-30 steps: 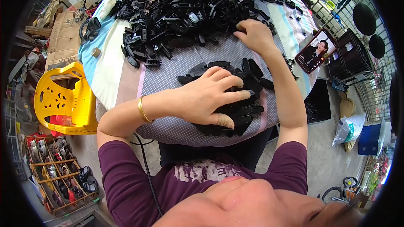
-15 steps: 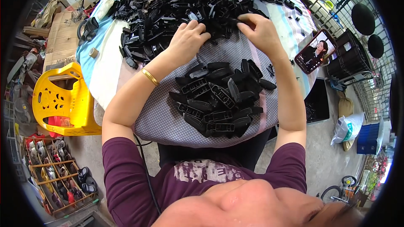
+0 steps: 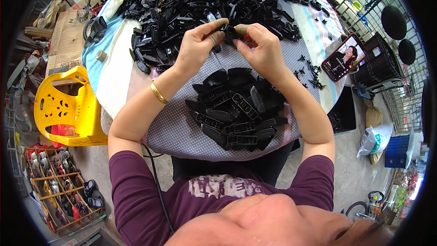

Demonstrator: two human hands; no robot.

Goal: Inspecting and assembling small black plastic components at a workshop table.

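Between the fingertips of both hands is a small black plastic part (image 3: 231,33), largely covered by the fingers. My left hand (image 3: 196,49) pinches it from the left with thumb and index finger, both wrapped in tan tape or finger covers. From the right, my right hand (image 3: 263,49) closes on it with thumb and a covered index finger. Just beyond lies a large heap of black plastic parts (image 3: 182,7). Nearer to me, on the dotted cloth (image 3: 168,130), sits a smaller pile of elongated black plastic pieces (image 3: 241,109), some showing hollow, ribbed undersides.
Small black clip-like pieces (image 3: 314,76) are scattered right of my right forearm. A phone (image 3: 342,58) playing video stands at the table's right edge. A tape roll (image 3: 101,55) rests on the left. Beside the table are a yellow chair (image 3: 68,109) and a shoe rack (image 3: 57,187).
My hands have come together from apart at the heap's near edge, and now both grip a small black part. My right hand moved left and nearer, exposing more small clips.
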